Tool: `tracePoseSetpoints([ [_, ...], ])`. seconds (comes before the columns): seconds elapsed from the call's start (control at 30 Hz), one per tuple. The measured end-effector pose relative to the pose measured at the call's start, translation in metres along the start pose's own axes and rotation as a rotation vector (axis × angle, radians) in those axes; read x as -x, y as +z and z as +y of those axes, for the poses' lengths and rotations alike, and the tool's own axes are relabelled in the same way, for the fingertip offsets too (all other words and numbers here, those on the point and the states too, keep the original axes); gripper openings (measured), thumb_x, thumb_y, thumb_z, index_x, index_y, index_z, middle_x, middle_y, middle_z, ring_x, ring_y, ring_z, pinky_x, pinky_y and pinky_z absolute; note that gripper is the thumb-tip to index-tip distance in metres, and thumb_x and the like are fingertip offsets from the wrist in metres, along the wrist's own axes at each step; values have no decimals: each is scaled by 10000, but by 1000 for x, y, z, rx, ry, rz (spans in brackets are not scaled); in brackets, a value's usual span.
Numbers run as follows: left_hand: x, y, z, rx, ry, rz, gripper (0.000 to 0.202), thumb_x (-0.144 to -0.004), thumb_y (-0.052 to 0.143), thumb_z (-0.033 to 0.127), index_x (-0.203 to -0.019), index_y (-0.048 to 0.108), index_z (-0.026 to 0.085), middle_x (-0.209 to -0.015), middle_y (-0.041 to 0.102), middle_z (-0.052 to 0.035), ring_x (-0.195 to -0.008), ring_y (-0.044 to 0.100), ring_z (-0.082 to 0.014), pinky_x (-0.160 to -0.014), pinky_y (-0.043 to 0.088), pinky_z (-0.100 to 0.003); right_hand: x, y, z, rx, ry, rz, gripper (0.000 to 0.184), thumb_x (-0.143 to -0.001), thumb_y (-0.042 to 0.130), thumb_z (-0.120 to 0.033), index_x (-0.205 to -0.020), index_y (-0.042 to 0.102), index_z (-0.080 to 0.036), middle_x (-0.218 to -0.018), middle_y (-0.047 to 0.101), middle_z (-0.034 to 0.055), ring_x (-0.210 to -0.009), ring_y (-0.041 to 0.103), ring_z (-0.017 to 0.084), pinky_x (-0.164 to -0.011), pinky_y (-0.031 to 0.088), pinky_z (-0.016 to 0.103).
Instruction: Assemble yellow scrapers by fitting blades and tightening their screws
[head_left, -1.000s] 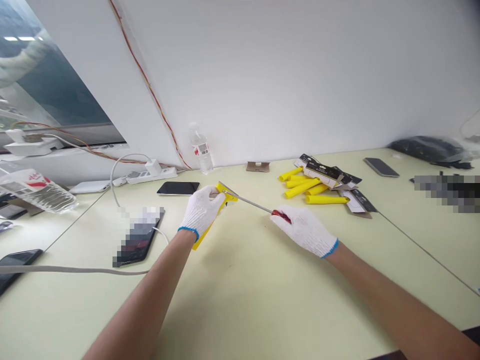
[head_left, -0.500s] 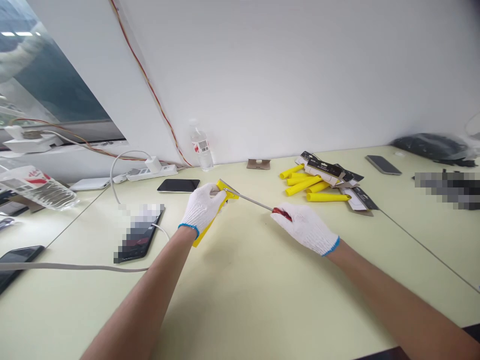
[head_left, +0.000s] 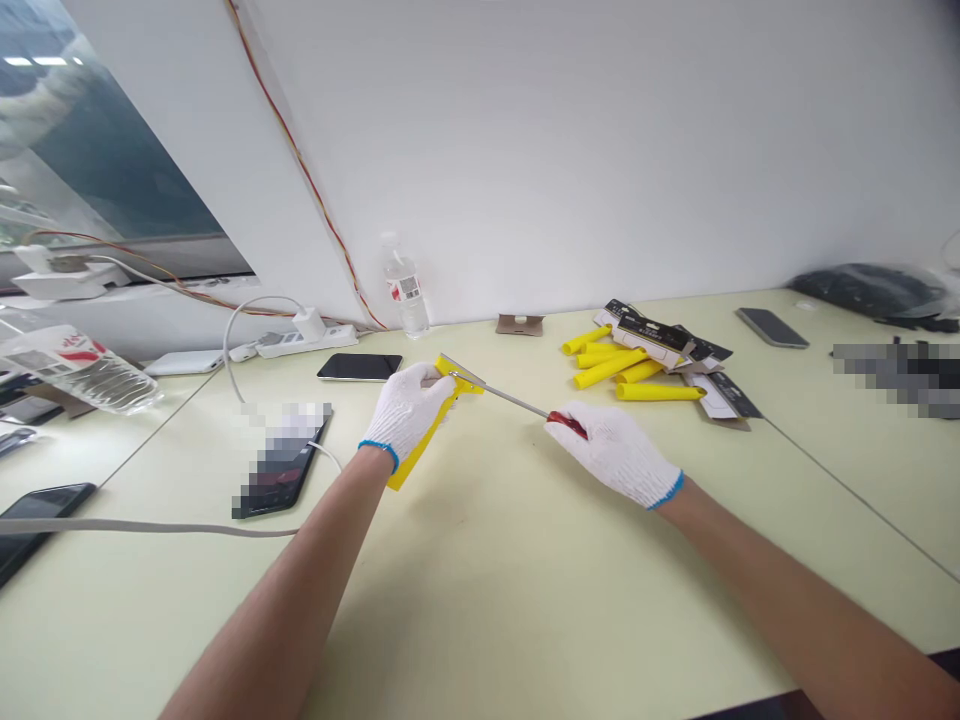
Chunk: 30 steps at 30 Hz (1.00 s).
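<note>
Both my hands wear white knit gloves. My left hand (head_left: 405, 410) is closed round a yellow scraper (head_left: 427, 430), whose handle runs down past the wrist and whose metal-bladed head points up and right. My right hand (head_left: 611, 450) grips a red-handled screwdriver (head_left: 517, 400). Its thin metal shaft reaches left to the scraper's head, where the tip touches near the blade. Both are held just above the pale green table (head_left: 510, 580).
A pile of yellow handles (head_left: 622, 372) and black packaging cards (head_left: 675, 350) lies behind my right hand. Phones (head_left: 358, 367) (head_left: 771, 327) (head_left: 281, 470), a power strip (head_left: 304, 342), a water bottle (head_left: 405, 290) and cables sit toward the wall and left.
Hands and tools keep the same grip and pose; the whole view has shifted slightly as my head moved.
</note>
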<state>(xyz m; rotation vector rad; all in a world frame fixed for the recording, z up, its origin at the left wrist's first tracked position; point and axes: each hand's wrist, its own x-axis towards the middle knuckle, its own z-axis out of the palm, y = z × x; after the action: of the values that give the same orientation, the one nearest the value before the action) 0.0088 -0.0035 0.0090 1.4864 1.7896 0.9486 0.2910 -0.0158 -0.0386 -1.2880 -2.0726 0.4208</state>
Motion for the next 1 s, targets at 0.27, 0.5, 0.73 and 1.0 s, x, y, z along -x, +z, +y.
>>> tracePoseSetpoints([
  [0.27, -1, 1, -1, 19, -26, 5, 258, -863, 613, 405, -928, 696, 169, -843, 768, -53, -680, 687, -164, -568, 515, -237, 1, 3, -5, 213, 8, -77, 428, -1040, 478, -510, -852, 658, -171, -696, 627, 64, -597, 523, 160, -586, 344, 285],
  [0.5, -7, 0, -5, -12, -7, 3, 244, -861, 614, 382, -941, 694, 166, -859, 779, -57, -691, 692, -160, -582, 523, -238, 1, 3, -6, 237, 24, -98, 425, -1044, 482, -502, -849, 655, -167, -702, 607, 56, -614, 506, 160, -607, 329, 275],
  [0.73, -7, 2, -9, -30, 39, 10, 245, -872, 609, 380, -958, 704, 171, -908, 785, -66, -755, 718, -183, -613, 534, -261, -1, 0, -12, 208, 56, -116, 419, -1037, 481, -489, -817, 649, -174, -693, 595, 60, -630, 516, 171, -612, 336, 274],
  [1.0, -11, 8, -13, -196, 170, 123, 212, -902, 603, 330, -1016, 728, 201, -1006, 792, -53, -890, 725, -203, -762, 510, -281, 0, -8, -16, 22, 189, -245, 492, -1026, 438, -581, -826, 618, -169, -687, 554, 50, -591, 471, 145, -531, 316, 250],
])
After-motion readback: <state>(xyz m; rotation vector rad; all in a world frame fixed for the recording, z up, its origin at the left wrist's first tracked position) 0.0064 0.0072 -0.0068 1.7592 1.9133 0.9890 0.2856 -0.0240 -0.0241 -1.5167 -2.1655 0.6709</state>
